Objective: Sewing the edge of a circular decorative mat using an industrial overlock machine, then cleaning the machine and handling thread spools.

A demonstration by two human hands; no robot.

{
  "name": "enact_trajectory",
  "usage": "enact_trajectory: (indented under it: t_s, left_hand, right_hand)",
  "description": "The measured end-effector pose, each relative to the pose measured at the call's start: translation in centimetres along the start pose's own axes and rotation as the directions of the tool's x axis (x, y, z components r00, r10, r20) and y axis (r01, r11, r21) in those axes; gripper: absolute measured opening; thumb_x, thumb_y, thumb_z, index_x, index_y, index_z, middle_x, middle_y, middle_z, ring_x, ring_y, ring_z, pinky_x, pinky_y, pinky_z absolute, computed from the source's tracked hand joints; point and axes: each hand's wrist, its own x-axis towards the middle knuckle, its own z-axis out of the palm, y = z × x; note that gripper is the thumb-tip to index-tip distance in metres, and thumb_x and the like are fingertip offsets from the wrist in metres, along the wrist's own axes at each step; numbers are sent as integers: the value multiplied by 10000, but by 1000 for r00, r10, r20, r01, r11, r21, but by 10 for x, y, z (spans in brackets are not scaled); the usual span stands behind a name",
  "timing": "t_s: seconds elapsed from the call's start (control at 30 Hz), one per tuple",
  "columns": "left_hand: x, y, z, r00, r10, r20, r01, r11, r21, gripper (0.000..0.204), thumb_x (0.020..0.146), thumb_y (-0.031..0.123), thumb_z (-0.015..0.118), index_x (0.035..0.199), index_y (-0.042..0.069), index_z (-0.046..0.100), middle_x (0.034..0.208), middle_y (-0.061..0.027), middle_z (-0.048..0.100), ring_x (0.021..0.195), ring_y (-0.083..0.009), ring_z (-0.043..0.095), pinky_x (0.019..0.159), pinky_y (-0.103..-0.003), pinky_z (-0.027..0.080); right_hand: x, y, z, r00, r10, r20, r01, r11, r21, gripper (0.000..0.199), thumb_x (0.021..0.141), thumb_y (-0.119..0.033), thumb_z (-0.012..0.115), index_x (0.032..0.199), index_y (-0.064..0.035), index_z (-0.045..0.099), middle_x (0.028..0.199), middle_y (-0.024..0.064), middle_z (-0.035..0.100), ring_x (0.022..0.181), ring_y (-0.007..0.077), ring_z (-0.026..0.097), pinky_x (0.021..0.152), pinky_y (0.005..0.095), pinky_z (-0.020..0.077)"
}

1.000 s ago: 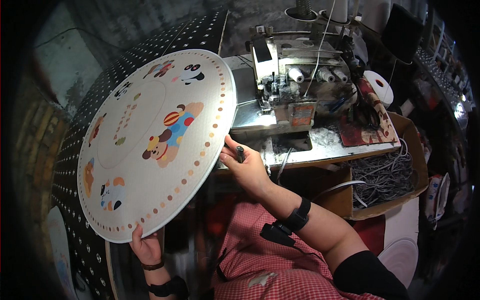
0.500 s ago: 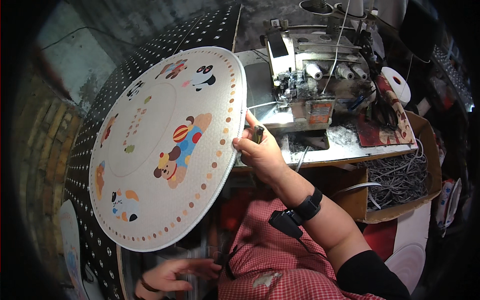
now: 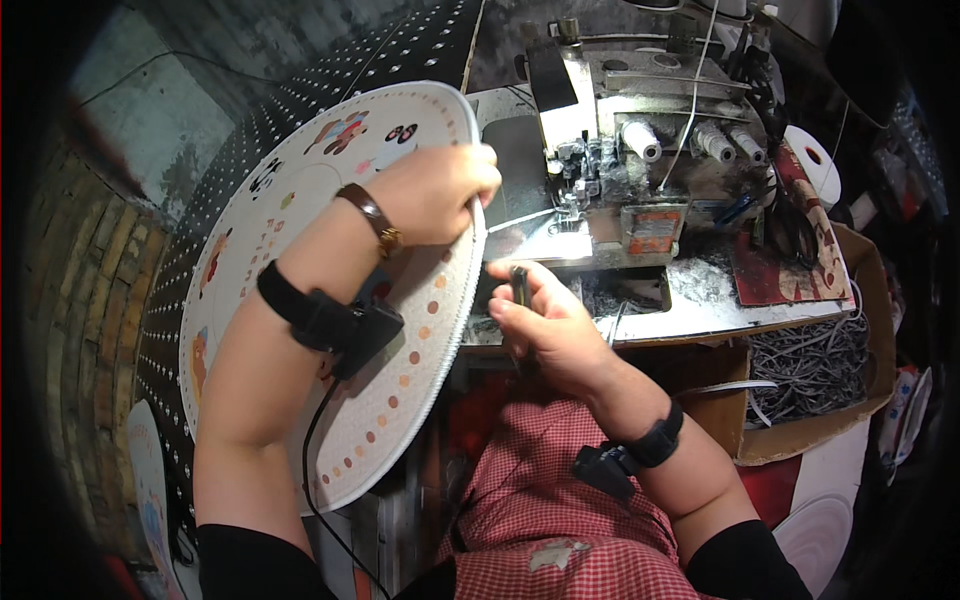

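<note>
A large round white fabric panel (image 3: 420, 330) printed with cartoon animals and a ring of coloured dots stands tilted at the left of an overlock sewing machine (image 3: 640, 170). My left hand (image 3: 440, 190) reaches across the panel and grips its upper right rim, close to the machine's needle area. My right hand (image 3: 545, 320) sits just below and right of that rim, pinching a small dark tool, likely thread snips (image 3: 519, 285). Both wrists wear black bands; the left also has a brown strap.
The grey machine table (image 3: 700, 300) is covered in lint. A cardboard box of grey cord scraps (image 3: 810, 370) sits to the right. A black dotted sheet (image 3: 330, 90) lies behind the panel. A brick wall (image 3: 80, 300) is at left.
My left hand rose from under the panel's lower edge and came over its face to grip the upper rim. The panel shifted closer to the machine. My right hand dropped off the rim.
</note>
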Motion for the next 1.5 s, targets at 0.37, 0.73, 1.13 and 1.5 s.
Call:
enact_trajectory:
  t_s: [0.37,0.73,1.13,1.5]
  left_hand:
    - [-11,-3,-7,970,-211,-118,84,752,-654,281,615,-36,720,821,35,542,914,-23,485,822,-93,513,716,-221,456]
    - [-7,-8,-4,970,-225,-89,109,736,-668,253,592,-62,719,760,30,553,858,-19,495,783,-84,516,683,-205,453]
    - [-11,-21,-11,973,-184,-140,9,635,-772,281,537,-79,742,737,16,569,838,-32,527,750,-101,542,648,-210,472]
    - [-13,-19,-19,987,-120,-105,-15,585,-811,290,520,-52,762,737,18,583,845,-35,534,772,-113,538,655,-228,480]
  right_hand:
    - [21,-26,-13,971,218,99,-239,904,354,459,904,-491,329,832,-77,513,581,-34,391,457,57,309,403,187,251]
    - [30,-26,-3,969,237,66,-243,877,415,411,893,-443,328,699,-108,467,512,-44,345,398,57,256,351,202,207]
    - [21,-27,5,994,110,-18,-103,971,217,429,901,-461,355,728,-95,497,540,-44,377,424,45,282,393,190,245]
    - [18,-30,17,989,-136,59,138,990,-39,425,904,-444,369,755,-76,522,585,-37,405,501,46,306,468,182,252]
